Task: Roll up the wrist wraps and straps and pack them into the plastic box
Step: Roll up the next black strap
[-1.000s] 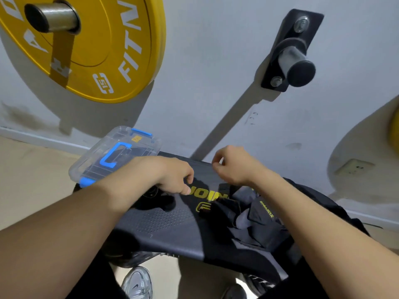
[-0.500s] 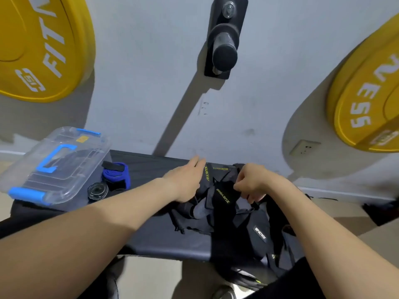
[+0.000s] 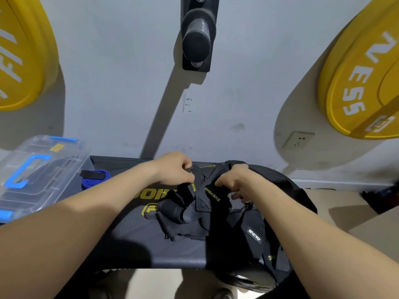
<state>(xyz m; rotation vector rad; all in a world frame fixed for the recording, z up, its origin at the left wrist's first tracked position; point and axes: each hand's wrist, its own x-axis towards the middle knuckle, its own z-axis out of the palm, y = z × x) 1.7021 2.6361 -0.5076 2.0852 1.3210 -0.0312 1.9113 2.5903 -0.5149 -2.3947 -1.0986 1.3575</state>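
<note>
A heap of black wrist wraps and straps (image 3: 207, 214) with yellow-green lettering lies on the dark bench pad (image 3: 129, 240), right of centre. My left hand (image 3: 174, 169) pinches one strap end at the top of the heap. My right hand (image 3: 235, 182) grips another strap beside it, fingers curled into the fabric. The clear plastic box (image 3: 43, 173) with blue latches and handle stands at the bench's left end, lid on. A rolled blue strap (image 3: 95, 180) lies between the box and my left arm.
Yellow weight plates hang on the wall at upper left (image 3: 23, 52) and upper right (image 3: 362, 78). A black plate peg (image 3: 196, 39) juts out above the bench. A wall socket (image 3: 299, 140) sits low on the right. Floor lies beyond the bench edges.
The view swung right from the box to the strap heap. Both hands moved from the bench's left part onto the heap and took hold of straps there.
</note>
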